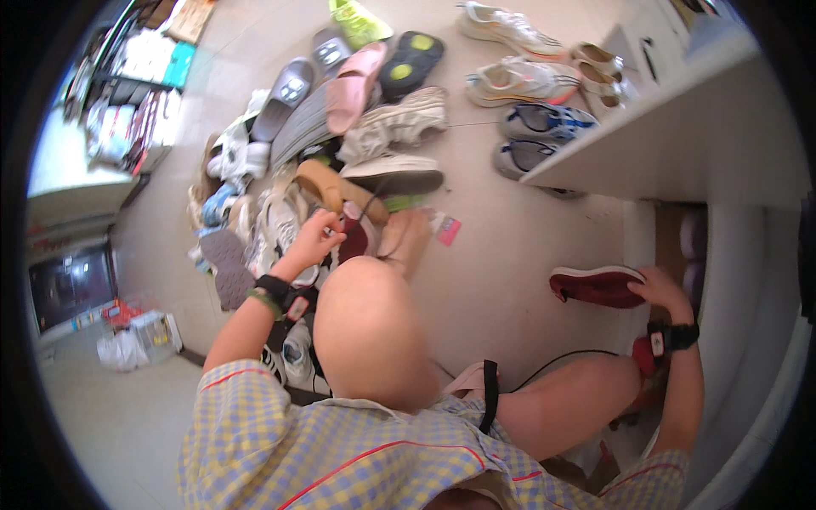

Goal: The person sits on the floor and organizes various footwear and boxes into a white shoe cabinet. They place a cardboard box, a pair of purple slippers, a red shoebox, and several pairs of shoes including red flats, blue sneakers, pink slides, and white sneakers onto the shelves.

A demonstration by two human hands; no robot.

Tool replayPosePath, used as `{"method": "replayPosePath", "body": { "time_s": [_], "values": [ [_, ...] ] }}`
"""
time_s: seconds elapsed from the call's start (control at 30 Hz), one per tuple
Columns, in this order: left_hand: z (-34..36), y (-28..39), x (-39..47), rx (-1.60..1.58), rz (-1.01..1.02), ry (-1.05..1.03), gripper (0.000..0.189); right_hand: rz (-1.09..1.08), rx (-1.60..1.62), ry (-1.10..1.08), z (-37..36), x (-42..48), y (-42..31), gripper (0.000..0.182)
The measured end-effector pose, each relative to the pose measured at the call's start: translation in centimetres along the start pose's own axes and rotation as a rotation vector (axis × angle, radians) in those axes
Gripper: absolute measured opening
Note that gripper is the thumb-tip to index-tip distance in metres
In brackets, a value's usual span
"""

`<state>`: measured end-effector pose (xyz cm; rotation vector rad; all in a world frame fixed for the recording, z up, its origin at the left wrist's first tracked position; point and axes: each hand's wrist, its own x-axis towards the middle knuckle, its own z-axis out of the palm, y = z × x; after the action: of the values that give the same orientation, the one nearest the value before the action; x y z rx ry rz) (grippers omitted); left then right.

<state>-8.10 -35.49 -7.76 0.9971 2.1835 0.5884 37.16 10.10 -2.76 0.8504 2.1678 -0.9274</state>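
A maroon shoe with a white sole (596, 287) lies on its side, gripped at one end by my right hand (663, 292), close to the low cabinet opening. On the left, my left hand (317, 239) has its fingers curled over the shoe pile. Beside its fingertips sits another maroon shoe (355, 241), partly hidden behind my knee; whether the fingers hold it is unclear. White lace-up sneakers (278, 217) lie under and around that hand. A tan slipper (331, 188) rests just beyond it.
Pink slides (356, 86), grey slippers (285, 99) and cream sneakers (395, 124) are heaped farther up the floor. White sneakers (523, 80) and blue-grey shoes (548, 121) stand in pairs by the open white cabinet door (650, 137). A pink tag (449, 231) lies near my foot.
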Motion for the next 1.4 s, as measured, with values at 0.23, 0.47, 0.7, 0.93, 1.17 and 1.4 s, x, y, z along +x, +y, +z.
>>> {"method": "replayPosePath", "body": {
  "time_s": [0.23,0.47,0.7,0.93,1.17,1.4],
  "values": [
    [-1.8,11.7,8.4,0.128,0.493,-0.392,0.014,-0.078,0.191,0.024,1.9,0.0,4.7,0.036],
    [6.5,21.6,14.7,0.391,0.748,-0.842,0.017,0.141,0.681,-0.01,6.9,-0.8,6.9,0.04],
    [17.2,29.0,18.7,0.421,1.14,-0.971,0.026,0.308,1.225,0.145,17.1,-1.7,8.3,0.044],
    [26.1,31.0,18.5,0.191,0.871,-1.443,0.005,0.244,0.659,0.654,27.3,-0.4,6.8,0.06],
    [34.6,30.9,17.1,-0.381,0.189,-1.569,0.004,-0.036,1.548,0.635,30.7,-0.4,-0.3,0.071],
    [38.3,32.3,16.3,-0.365,0.33,-1.479,0.021,0.066,1.857,0.591,32.5,2.3,-2.1,0.04]
  ]
}}
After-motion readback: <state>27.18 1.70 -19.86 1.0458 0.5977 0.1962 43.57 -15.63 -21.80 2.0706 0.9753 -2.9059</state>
